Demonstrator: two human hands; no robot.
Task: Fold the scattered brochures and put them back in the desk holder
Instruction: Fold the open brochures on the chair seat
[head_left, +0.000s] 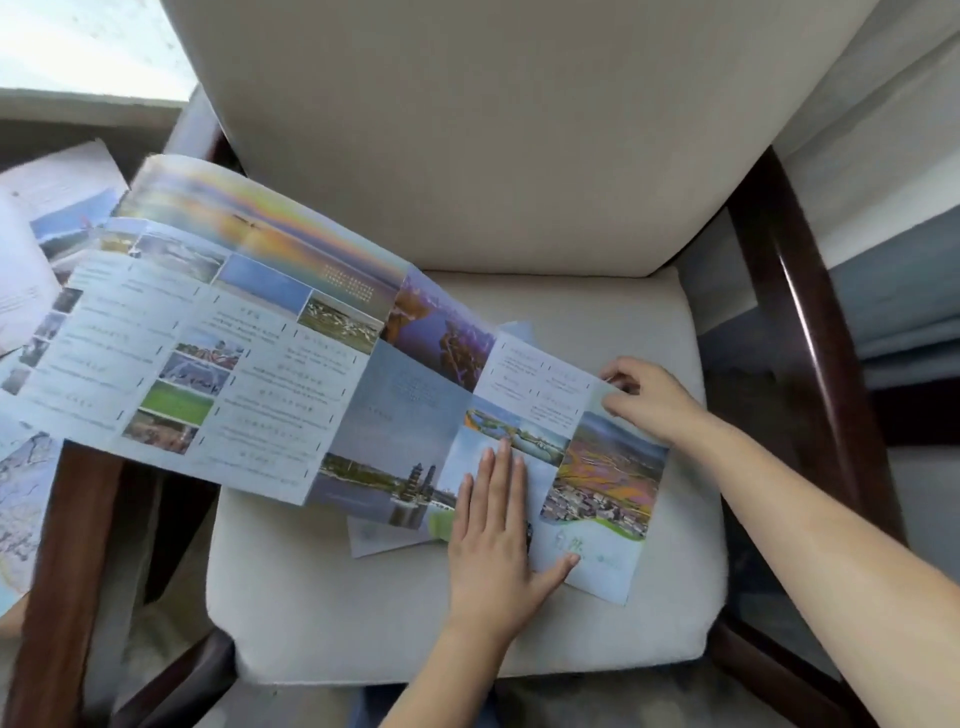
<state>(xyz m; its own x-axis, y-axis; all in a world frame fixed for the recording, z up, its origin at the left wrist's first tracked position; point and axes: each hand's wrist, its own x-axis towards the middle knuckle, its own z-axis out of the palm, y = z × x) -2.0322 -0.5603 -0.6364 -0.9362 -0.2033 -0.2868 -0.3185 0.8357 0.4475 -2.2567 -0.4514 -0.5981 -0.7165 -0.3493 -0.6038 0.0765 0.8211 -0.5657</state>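
A long unfolded brochure (270, 353) with photos and text panels stretches from the left armrest across the cream seat cushion of an armchair. My left hand (493, 525) lies flat, fingers apart, pressing on its lower right panels. My right hand (644, 397) pinches the top corner of the rightmost panel, which shows a colourful field photo. Under the brochure a second sheet (374, 538) pokes out on the cushion. No desk holder is in view.
The armchair (519, 130) has dark wooden arms (810, 312) and a tall cream back. More open brochures (47, 234) and a map-like sheet (21, 499) lie scattered on a surface at the left. A bright window sill is at the top left.
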